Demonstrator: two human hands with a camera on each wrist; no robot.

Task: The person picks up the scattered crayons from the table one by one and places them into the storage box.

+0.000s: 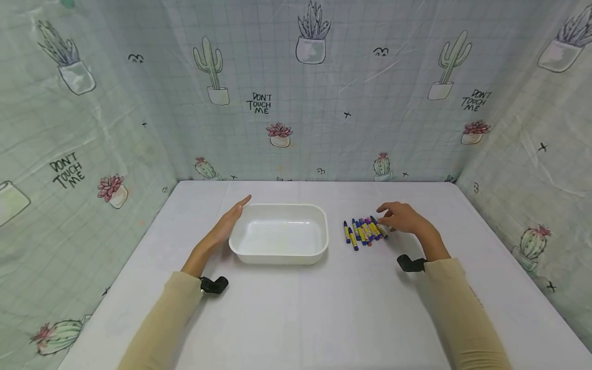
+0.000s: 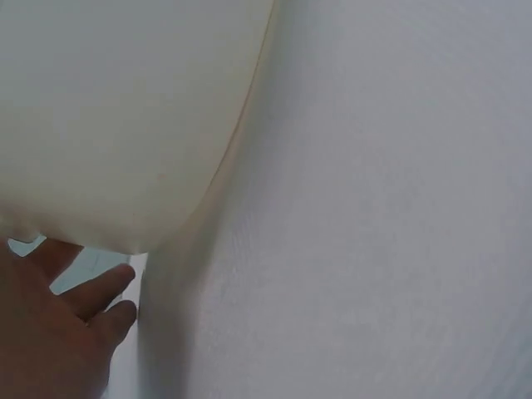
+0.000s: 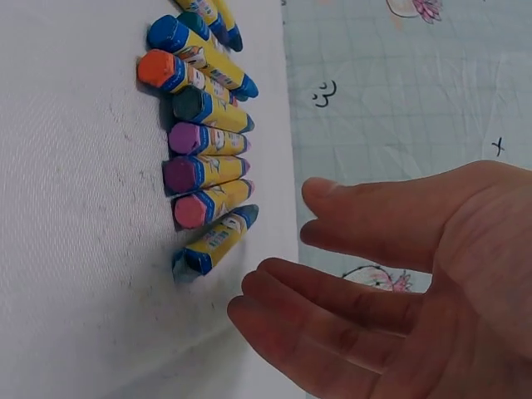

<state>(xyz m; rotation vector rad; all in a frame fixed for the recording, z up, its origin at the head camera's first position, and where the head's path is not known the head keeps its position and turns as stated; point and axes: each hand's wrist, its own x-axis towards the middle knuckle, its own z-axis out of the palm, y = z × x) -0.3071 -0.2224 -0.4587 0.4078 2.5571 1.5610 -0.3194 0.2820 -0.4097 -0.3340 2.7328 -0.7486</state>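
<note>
A white rectangular tray [image 1: 279,259] with rounded corners stands on the table. My left hand [image 1: 229,222] rests along its left side with fingers extended; the left wrist view shows the fingers [image 2: 104,291] right by the tray's wall [image 2: 125,166]. To the tray's right lies a loose cluster of several crayons [image 1: 365,231] in yellow and blue wrappers, with orange, pink, purple and dark tips. My right hand [image 1: 401,218] hovers at the right end of the cluster, fingers loosely bent and holding nothing. In the right wrist view, a dark blue crayon [image 3: 218,241] lies nearest its fingertips.
A white cloth covers the table [image 1: 296,313]. Behind and on both sides hangs a pale curtain [image 1: 296,103] printed with cacti and lettering. Each wrist wears a black camera mount, one on the left [image 1: 214,285] and one on the right [image 1: 410,263].
</note>
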